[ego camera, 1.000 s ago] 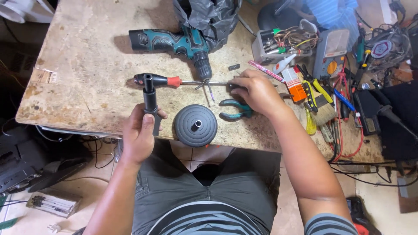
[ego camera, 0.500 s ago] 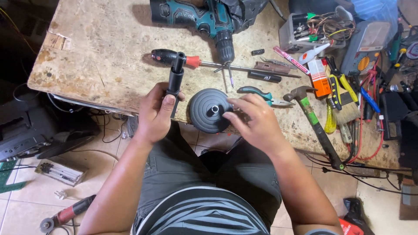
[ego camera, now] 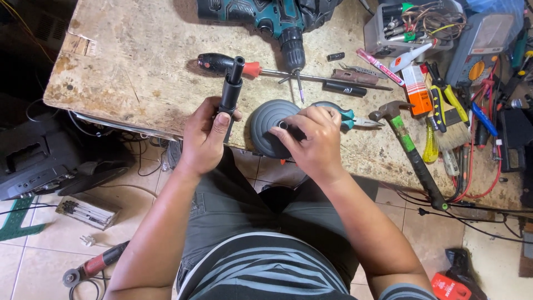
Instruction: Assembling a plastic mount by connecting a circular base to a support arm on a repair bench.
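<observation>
Fingers of my left hand wrap a black tube at centre frame. My right hand pinches the grey domed cap beside it, at the workbench edge.

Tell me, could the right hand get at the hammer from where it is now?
Probably yes: the right hand is on the grey round part, and the hammer lies uncovered on the bench just beyond it, only the pliers between.

Striped grey shirt, grey-green trousers, bare forearms
</observation>
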